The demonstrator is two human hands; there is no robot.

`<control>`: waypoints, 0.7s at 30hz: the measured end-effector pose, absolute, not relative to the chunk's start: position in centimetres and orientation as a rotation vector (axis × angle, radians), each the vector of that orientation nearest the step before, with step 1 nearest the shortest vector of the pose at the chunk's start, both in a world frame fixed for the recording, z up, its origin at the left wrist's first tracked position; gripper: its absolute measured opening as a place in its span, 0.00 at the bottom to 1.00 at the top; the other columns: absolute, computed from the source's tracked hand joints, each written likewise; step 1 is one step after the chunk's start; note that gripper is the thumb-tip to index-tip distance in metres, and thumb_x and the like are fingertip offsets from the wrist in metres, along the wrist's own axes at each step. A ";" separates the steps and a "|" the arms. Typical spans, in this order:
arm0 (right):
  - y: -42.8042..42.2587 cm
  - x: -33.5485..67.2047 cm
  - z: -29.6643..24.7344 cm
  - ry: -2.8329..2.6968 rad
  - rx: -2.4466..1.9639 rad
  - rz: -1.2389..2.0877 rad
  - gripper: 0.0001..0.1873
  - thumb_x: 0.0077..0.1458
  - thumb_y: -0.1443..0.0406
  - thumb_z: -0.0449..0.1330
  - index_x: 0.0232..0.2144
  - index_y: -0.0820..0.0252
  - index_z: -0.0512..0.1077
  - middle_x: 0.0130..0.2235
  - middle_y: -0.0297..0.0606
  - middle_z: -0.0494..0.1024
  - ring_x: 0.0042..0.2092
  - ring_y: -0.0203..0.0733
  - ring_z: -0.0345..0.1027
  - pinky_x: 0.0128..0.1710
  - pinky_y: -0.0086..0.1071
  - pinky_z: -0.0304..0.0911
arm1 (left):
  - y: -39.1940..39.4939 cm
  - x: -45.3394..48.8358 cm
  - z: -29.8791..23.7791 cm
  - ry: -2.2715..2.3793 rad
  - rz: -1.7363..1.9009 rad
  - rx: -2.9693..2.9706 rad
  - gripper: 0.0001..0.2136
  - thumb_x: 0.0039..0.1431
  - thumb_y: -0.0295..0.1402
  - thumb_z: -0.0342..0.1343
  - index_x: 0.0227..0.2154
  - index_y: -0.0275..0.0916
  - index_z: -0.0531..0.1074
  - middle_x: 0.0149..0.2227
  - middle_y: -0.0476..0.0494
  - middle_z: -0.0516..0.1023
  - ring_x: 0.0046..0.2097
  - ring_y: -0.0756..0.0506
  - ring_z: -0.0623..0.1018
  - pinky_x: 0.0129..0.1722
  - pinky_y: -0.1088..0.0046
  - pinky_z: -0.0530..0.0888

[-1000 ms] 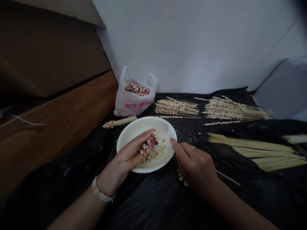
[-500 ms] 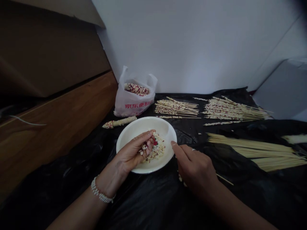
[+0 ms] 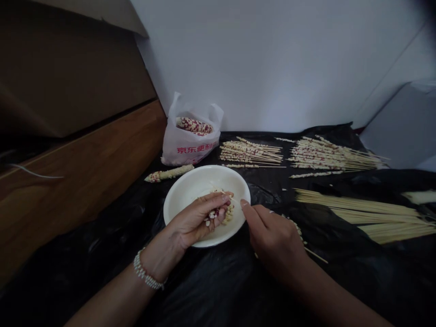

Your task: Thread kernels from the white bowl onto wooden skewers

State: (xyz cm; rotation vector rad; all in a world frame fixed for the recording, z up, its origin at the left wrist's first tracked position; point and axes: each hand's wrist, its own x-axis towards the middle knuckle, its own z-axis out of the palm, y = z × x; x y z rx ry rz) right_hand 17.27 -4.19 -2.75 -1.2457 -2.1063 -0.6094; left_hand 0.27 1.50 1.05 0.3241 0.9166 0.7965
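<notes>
My left hand (image 3: 204,215) is over the white bowl (image 3: 177,190), curled around several red and white corn kernels (image 3: 213,214), with thumb and forefinger pinched together. Loose kernels (image 3: 229,214) lie in the bowl beneath it. At the bowl's right rim, my right hand (image 3: 277,234) is closed on a thin bamboo skewer (image 3: 236,200), whose tip reaches the left fingertips. Behind the right hand, partly hidden, a kernel-strung skewer (image 3: 316,255) rests on the black plastic sheet (image 3: 211,281).
A white plastic bag (image 3: 190,152) holding corn cobs stands behind the bowl, with a partly stripped cob (image 3: 170,173) before it. Kernel-strung skewers lie in a small pile (image 3: 252,152) and a larger pile (image 3: 320,154). Bare skewers (image 3: 361,213) lie at right. A wooden board (image 3: 102,154) borders the left.
My left hand has moved right, toward the right hand, with its kernels. A thin length of skewer now shows between the two hands. The right hand has shifted only slightly.
</notes>
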 end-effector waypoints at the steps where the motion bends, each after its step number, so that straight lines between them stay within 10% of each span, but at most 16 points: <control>1: -4.1 17.4 -2.8 -2.105 -1.245 -0.602 0.15 0.59 0.74 0.50 0.46 0.70 0.71 0.27 0.36 0.73 0.24 0.34 0.63 0.24 0.31 0.52 | 1.5 0.3 1.1 0.899 0.799 0.293 0.05 0.54 0.18 0.58 0.32 0.30 0.76 0.28 0.43 0.78 0.26 0.53 0.78 0.25 0.85 0.75; 10: -3.7 18.4 -3.4 -2.084 -1.260 -0.646 0.17 0.59 0.74 0.48 0.48 0.68 0.71 0.28 0.35 0.73 0.25 0.33 0.62 0.24 0.31 0.53 | 3.9 -2.1 1.3 0.909 1.028 -0.055 0.16 0.65 0.24 0.43 0.53 0.29 0.66 0.37 0.34 0.78 0.38 0.44 0.81 0.36 0.71 0.80; 21: -4.1 18.1 -3.3 -2.101 -1.192 -0.645 0.16 0.59 0.75 0.50 0.47 0.70 0.71 0.28 0.36 0.74 0.25 0.33 0.63 0.25 0.31 0.52 | 3.1 -2.2 0.9 0.625 0.855 -0.021 0.16 0.60 0.16 0.44 0.47 0.34 0.68 0.29 0.46 0.69 0.27 0.53 0.73 0.23 0.83 0.73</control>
